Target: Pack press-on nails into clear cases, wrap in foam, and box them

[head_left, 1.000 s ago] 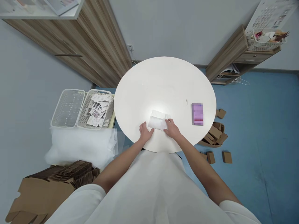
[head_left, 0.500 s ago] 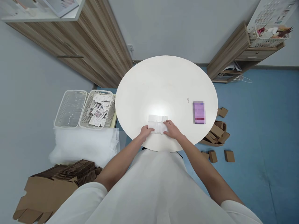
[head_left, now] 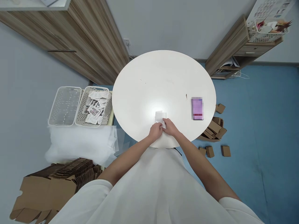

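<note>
A folded white packing foam sheet (head_left: 160, 116) lies on the near part of the round white table (head_left: 163, 77). On its left side my left hand (head_left: 155, 131) is closed, thumb and fingers pinching the sheet's near left edge. My right hand (head_left: 170, 127) grips the right side, fingers bent over the top. The two hands almost touch at the sheet's near end. Whatever may be wrapped inside the folds is hidden.
A pixelated purple phone-like object (head_left: 197, 108) lies at the table's right. To the left stand a basket of cards (head_left: 78, 119), a clear-bagged basket (head_left: 52, 115), stacked foam sheets (head_left: 79, 141) and flat cardboard boxes (head_left: 46, 193). Small brown boxes (head_left: 225, 151) sit on the floor at right.
The sheet, wide before, is now folded into a narrower piece. My left hand has moved right, close to my right hand. The whole view has shifted slightly.
</note>
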A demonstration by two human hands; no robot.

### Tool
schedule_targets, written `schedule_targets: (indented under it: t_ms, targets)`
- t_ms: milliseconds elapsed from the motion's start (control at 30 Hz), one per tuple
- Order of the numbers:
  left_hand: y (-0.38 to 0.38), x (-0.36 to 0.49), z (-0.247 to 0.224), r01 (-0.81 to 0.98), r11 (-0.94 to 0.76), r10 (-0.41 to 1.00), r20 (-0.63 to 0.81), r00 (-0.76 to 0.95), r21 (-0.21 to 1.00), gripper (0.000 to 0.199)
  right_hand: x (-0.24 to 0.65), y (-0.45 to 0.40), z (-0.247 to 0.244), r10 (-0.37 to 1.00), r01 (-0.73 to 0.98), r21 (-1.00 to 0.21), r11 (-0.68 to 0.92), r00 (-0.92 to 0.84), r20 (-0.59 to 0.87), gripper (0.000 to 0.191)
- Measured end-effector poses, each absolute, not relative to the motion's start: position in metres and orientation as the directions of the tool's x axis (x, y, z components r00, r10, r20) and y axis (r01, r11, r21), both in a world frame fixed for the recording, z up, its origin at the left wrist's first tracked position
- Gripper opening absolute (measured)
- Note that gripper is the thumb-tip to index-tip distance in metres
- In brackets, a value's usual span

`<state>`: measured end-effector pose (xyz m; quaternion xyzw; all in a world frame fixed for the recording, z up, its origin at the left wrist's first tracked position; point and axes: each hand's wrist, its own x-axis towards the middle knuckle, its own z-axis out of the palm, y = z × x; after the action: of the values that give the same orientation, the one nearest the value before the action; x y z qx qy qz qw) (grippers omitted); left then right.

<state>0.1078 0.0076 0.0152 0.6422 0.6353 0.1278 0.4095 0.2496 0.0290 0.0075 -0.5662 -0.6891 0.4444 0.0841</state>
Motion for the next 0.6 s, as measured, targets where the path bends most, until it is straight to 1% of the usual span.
schedule_targets:
  t_ms: [67, 133, 200, 267, 333, 400, 467, 500, 600]
  targets:
    - [-0.001, 0.109, 0.014, 0.717, 0.077, 0.926, -0.316, 0.207, 0.693, 0.025, 0.250, 0.028, 0.007, 0.858, 0.643, -0.757, -0.116, -0.319, -0.403, 0.054]
    - [-0.010, 0.109, 0.016, 0.724, -0.005, 0.922, -0.277, 0.270, 0.690, 0.032, 0.247, 0.027, 0.007, 0.876, 0.600, -0.777, -0.193, -0.251, -0.411, 0.046]
    - [-0.019, 0.107, 0.018, 0.732, -0.090, 0.912, -0.239, 0.333, 0.675, 0.036, 0.242, 0.027, 0.005, 0.899, 0.603, -0.759, -0.245, -0.152, -0.411, 0.040]
    - [-0.025, 0.103, 0.020, 0.720, -0.153, 0.899, -0.207, 0.386, 0.677, 0.038, 0.238, 0.027, 0.003, 0.910, 0.628, -0.729, -0.271, -0.079, -0.407, 0.038]
    - [-0.025, 0.097, 0.020, 0.694, -0.173, 0.899, -0.176, 0.400, 0.698, 0.036, 0.236, 0.027, 0.000, 0.915, 0.639, -0.723, -0.263, -0.072, -0.397, 0.038]
    - [-0.018, 0.091, 0.018, 0.693, -0.163, 0.923, -0.140, 0.359, 0.703, 0.033, 0.237, 0.027, -0.003, 0.918, 0.626, -0.743, -0.236, -0.108, -0.382, 0.038]
    - [-0.007, 0.086, 0.015, 0.731, -0.172, 0.945, -0.100, 0.312, 0.660, 0.031, 0.240, 0.026, -0.004, 0.917, 0.613, -0.760, -0.217, -0.139, -0.373, 0.038]
    - [-0.001, 0.085, 0.014, 0.755, -0.198, 0.944, -0.086, 0.318, 0.625, 0.033, 0.241, 0.025, -0.005, 0.917, 0.612, -0.763, -0.209, -0.150, -0.371, 0.038]
    - [0.012, 0.085, 0.010, 0.792, -0.289, 0.907, -0.111, 0.406, 0.537, 0.043, 0.245, 0.020, -0.001, 0.936, 0.641, -0.756, -0.133, -0.170, -0.309, 0.047]
